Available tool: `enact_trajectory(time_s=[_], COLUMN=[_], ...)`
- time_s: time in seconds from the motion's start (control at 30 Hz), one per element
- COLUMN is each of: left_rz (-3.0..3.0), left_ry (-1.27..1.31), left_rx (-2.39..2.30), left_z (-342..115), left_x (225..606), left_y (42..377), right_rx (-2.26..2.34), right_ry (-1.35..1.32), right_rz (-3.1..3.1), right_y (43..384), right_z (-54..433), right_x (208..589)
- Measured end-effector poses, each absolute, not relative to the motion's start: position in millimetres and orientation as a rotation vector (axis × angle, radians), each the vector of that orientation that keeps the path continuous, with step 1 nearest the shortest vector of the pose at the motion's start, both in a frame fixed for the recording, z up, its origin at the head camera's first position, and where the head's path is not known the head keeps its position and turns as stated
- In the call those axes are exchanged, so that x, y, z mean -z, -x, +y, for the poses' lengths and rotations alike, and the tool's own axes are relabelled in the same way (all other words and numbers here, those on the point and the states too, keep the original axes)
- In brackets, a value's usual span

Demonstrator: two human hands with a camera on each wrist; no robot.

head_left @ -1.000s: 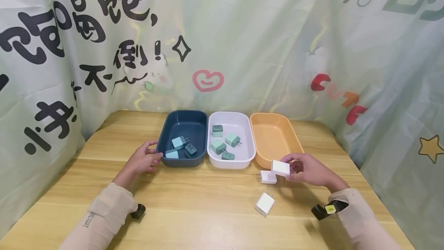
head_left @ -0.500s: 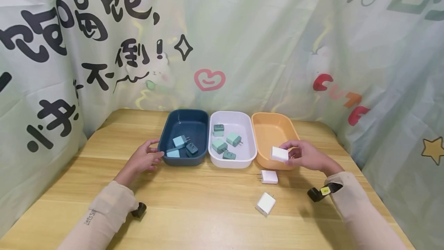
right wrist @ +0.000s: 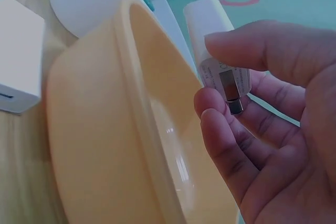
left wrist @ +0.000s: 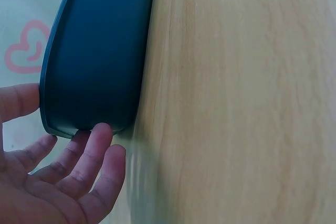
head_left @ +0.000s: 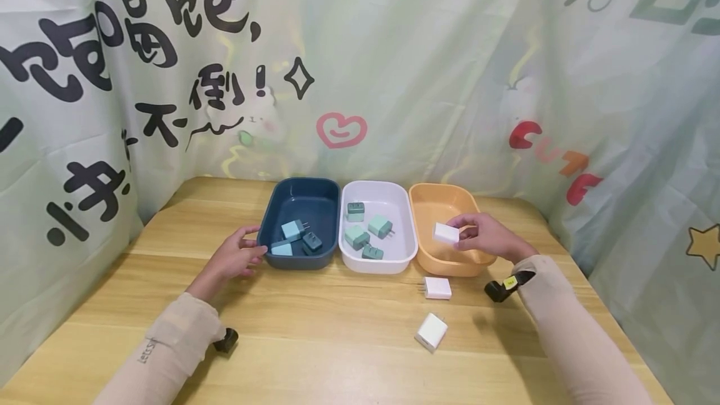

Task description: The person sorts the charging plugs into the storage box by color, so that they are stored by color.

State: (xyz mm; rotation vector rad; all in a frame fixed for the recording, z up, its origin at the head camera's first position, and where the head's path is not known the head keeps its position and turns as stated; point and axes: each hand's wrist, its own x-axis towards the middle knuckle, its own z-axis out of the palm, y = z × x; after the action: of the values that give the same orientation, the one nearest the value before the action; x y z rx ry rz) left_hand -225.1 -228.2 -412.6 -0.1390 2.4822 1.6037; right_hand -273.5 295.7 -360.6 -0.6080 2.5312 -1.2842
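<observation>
A white charger [head_left: 445, 233] is pinched between the thumb and fingers of my right hand [head_left: 490, 237], over the orange tray [head_left: 450, 267]. The right wrist view shows the charger [right wrist: 210, 27] tilted, with a metal prong near my fingertips. My left hand [head_left: 236, 258] rests with relaxed fingers against the left side of the dark blue tray [head_left: 300, 262]. In the left wrist view the thumb is at the rim and fingertips touch the tray wall [left wrist: 100, 61]. Two more white chargers, one nearer the trays [head_left: 437, 288] and one closer to me [head_left: 431, 332], lie on the table.
Between the other trays stands a white tray [head_left: 377, 265] with several green chargers [head_left: 380, 225]. Light and dark blue chargers [head_left: 292, 230] lie in the blue tray. All three trays stand side by side on the wooden table [head_left: 315, 342], before a printed curtain [head_left: 405, 67].
My right hand has carried the white charger forward and slightly left, from the orange tray's front edge to above its inside. The left hand stays at the blue tray.
</observation>
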Motion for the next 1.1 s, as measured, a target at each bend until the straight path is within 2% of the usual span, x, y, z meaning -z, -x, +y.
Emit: enact_trajectory(time_s=[0.57,1.1], left_rz=[2.483,2.477], left_ry=[0.143,0.143], left_rx=[-1.610,-1.615], left_z=[-229.4,-227.8], left_x=[412.9,412.6], left_y=[224.7,224.4], right_rx=[1.265,1.279], right_ry=[0.545,0.455], right_rz=[2.575,2.551], right_y=[316.0,332.8], right_z=[291.7,296.5], right_x=[369.6,382.0])
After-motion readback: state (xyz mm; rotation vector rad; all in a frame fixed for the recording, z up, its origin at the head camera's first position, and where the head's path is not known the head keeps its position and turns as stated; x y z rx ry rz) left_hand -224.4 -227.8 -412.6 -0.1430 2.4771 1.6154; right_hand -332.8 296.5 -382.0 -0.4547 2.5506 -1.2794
